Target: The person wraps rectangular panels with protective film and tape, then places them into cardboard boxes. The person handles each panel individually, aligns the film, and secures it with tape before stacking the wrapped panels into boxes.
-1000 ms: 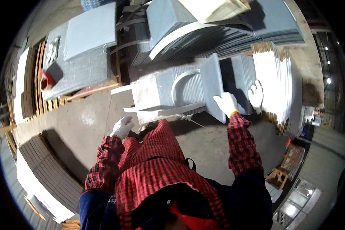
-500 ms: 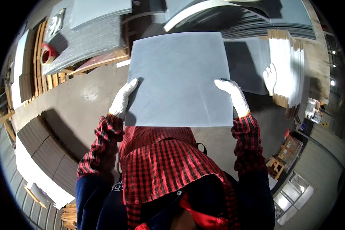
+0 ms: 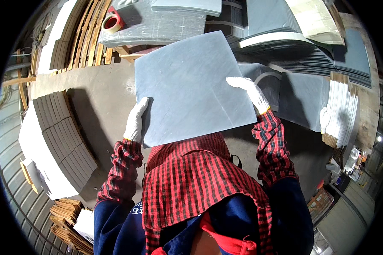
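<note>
Grey slab point(image 3: 191, 89) at frame centre, left hand point(image 3: 136, 120) and right hand point(image 3: 251, 91) pinching its opposite side edges, so a slack or uneven grip could let it slip and chip; can't make out any containers, just a tape roll point(image 3: 113, 29) on the wrapped stack point(image 3: 166, 32), upper left.

We stand over a grey floor point(image 3: 110, 80). Ahead of us, a film-wrapped stack point(image 3: 166, 33) sits on pale wood point(image 3: 130, 55), carrying a tape roll point(image 3: 112, 23) and a grey sheet point(image 3: 187, 5). Left of it, a slatted pallet point(image 3: 87, 34) bears a white-topped stack point(image 3: 64, 32). To our right, a white glove point(image 3: 325, 119) lies where grey panels point(image 3: 315, 93) meet white-edged boards point(image 3: 344, 110).
</note>
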Demonstrator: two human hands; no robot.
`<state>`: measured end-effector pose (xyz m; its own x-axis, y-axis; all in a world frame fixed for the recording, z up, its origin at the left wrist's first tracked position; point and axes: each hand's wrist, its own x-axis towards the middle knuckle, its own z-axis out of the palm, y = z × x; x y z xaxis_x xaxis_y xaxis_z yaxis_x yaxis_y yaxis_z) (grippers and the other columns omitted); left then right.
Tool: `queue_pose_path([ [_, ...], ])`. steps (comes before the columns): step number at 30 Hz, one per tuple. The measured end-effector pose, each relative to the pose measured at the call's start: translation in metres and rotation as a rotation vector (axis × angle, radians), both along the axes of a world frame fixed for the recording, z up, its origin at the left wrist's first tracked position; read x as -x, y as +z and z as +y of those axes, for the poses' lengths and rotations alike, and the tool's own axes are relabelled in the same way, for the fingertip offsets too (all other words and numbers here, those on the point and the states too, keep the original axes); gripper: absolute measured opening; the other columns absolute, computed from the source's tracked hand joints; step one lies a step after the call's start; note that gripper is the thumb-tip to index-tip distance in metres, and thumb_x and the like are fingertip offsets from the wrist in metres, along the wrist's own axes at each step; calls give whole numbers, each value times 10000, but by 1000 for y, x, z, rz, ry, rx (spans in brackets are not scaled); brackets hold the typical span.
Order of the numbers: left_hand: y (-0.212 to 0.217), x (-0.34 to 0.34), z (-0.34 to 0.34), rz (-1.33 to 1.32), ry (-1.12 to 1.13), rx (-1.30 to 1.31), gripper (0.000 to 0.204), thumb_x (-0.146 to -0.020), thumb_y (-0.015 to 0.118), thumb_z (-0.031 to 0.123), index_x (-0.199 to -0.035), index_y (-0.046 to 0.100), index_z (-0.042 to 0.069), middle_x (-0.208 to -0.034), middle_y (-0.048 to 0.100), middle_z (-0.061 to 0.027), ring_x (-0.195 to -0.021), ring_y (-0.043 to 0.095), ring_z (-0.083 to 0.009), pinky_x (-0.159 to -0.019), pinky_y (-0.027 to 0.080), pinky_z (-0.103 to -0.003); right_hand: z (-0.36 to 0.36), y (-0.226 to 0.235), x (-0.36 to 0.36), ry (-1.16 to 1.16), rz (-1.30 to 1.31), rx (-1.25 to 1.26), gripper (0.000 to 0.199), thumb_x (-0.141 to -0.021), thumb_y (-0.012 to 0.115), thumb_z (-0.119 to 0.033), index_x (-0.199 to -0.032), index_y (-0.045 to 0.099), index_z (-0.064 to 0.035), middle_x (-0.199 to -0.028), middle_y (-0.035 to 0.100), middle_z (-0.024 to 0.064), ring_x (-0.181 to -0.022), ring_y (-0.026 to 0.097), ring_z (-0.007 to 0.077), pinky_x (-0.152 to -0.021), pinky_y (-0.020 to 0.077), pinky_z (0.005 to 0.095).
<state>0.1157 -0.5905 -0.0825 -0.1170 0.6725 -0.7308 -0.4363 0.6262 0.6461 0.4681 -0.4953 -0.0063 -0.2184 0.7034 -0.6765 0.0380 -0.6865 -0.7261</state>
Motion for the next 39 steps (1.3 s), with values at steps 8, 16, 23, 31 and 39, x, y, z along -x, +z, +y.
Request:
queue_pose_path([
  [8,-4,38,14,-71,0,-42,287,-968,630,262,-1138,682,36,-1063,682,-6,-925,604,-98,-878,464,-240,6,-1,34,-94,29,119,383,-947,605,-253,-1236,666,-9,-1201,683,78,-1131,620,166,-1009,464,307],
  [16,9,64,79,-277,-97,-92,379,-986,552,243,-1224,628,-43,-1144,686,-169,-947,678,-206,-879,541,-325,28,-17,36,-246,195,179,387,-967,584,-227,-1255,619,30,-1185,665,80,-1104,616,163,-981,478,300],
  [23,-5,70,154,-51,-123,-134,406,-972,572,209,-1313,576,-11,-1093,681,-93,-939,659,-155,-848,535,-313,82,-30,41,-366,435,194,365,-937,612,-188,-1244,600,11,-1109,681,102,-963,677,200,-858,551,323],
  [31,30,45,248,-117,102,-29,436,-971,553,147,-1390,517,29,-1303,589,-86,-1119,584,-172,-969,490,-324,154,-71,23,-342,387,266,297,-936,606,-190,-1177,621,-18,-1077,644,68,-1028,615,155,-875,525,296],
  [39,43,18,315,-209,362,-654,602,-1050,401,458,-1408,472,-21,-1509,437,-162,-1456,308,-234,-1210,198,-402,243,-28,28,-175,459,497,701,-1019,371,-572,-1073,595,90,-828,663,163,-640,634,222,-505,531,266],
])
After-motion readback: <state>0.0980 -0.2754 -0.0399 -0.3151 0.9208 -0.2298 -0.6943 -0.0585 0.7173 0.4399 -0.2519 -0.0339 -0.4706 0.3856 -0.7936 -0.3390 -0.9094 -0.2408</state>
